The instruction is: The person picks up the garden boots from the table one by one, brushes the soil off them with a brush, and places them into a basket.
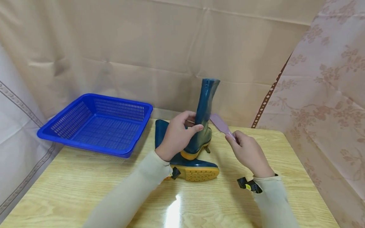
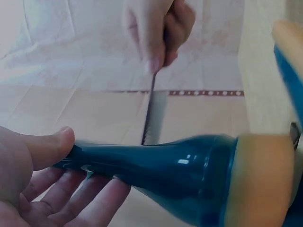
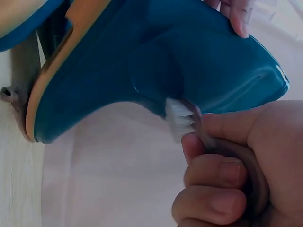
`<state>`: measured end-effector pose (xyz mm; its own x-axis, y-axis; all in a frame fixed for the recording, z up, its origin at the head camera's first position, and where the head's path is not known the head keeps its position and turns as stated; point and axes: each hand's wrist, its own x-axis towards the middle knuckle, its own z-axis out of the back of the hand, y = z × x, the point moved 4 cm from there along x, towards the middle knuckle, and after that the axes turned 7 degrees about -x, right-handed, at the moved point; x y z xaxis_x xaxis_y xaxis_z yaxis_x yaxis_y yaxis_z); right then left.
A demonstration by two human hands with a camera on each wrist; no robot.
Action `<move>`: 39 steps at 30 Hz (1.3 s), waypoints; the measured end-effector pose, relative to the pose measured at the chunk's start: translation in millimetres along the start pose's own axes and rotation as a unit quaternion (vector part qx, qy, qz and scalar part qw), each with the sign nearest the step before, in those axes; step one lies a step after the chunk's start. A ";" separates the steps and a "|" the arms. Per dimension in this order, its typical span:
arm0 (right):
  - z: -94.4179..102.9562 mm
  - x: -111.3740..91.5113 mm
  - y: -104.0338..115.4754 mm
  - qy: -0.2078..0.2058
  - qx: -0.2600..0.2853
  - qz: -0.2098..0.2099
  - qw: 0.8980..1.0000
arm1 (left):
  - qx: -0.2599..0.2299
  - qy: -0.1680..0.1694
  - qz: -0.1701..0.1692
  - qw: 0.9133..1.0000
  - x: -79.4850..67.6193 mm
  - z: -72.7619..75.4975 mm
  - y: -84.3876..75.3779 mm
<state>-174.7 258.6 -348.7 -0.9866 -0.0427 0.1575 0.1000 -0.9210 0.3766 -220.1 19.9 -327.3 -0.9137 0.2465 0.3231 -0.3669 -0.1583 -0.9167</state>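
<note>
A dark teal rain boot (image 1: 203,104) with a yellow sole stands nearly upright, its shaft leaning a little. My left hand (image 1: 179,131) grips the shaft, thumb on the near side and fingers behind, as the left wrist view shows. In my right hand (image 1: 249,152) is a lilac brush (image 1: 219,123), held by its handle. Its white bristles (image 3: 179,117) meet the boot at the ankle bend in the right wrist view. A second rain boot (image 1: 199,173) lies on its side beneath the first, its yellow sole facing me.
To the left sits a blue plastic basket (image 1: 129,151) with mesh walls and nothing in it. The wooden table (image 1: 256,202) meets a beige cloth backdrop (image 1: 128,41). A small dark brownish thing (image 1: 207,148) lies by the upright boot's toe.
</note>
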 end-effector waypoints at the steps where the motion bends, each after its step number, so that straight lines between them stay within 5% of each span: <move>1: -0.4 0.0 1.5 -0.003 -0.002 0.006 1.000 | -0.002 0.008 0.002 1.000 -1.7 -4.2 0.1; 8: 0.8 -0.3 2.1 -0.012 -0.018 0.016 1.000 | 0.019 0.076 -0.013 0.997 -12.3 -33.5 0.2; 11: 2.4 -0.5 0.5 -0.014 -0.021 0.012 1.000 | -0.006 0.101 -0.029 0.994 -5.8 -32.0 5.0; 13: 2.9 -0.4 0.3 -0.019 -0.021 0.008 1.000 | -0.036 0.077 -0.024 0.996 7.6 -21.5 13.0; 16: 0.2 1.5 1.5 -0.020 -0.017 0.011 1.000 | -0.102 0.026 0.027 0.994 39.1 -3.6 32.7; 18: -2.7 2.6 4.0 -0.016 -0.011 0.020 1.000 | -0.140 0.029 0.075 0.987 60.9 3.2 47.6; 21: -6.7 3.3 6.8 -0.008 -0.005 0.030 1.000 | -0.204 0.103 0.139 0.964 84.9 3.7 68.1; 24: -7.5 2.5 6.9 -0.011 -0.006 0.027 1.000 | -0.246 0.171 0.150 0.942 96.7 1.3 79.7; 26: -6.8 1.9 5.6 -0.016 -0.007 0.023 1.000 | -0.260 0.192 0.139 0.936 100.4 -0.7 82.4; 29: -5.9 1.4 3.1 -0.019 -0.007 0.021 1.000 | -0.263 0.169 0.131 0.941 103.1 -1.8 82.9; 33: -1.3 -0.4 -0.8 -0.027 -0.006 0.008 1.000 | -0.255 0.093 0.133 0.953 106.7 -2.2 76.7; 39: 8.7 -2.6 -10.3 -0.041 -0.012 -0.016 0.999 | -0.232 0.036 0.093 0.968 104.4 1.4 41.1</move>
<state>-172.0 271.5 -345.0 -0.9753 0.0181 0.2202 0.0643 -0.9302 0.3613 -330.9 37.7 -330.8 -0.9356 0.3238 0.1408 -0.0643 0.2357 -0.9697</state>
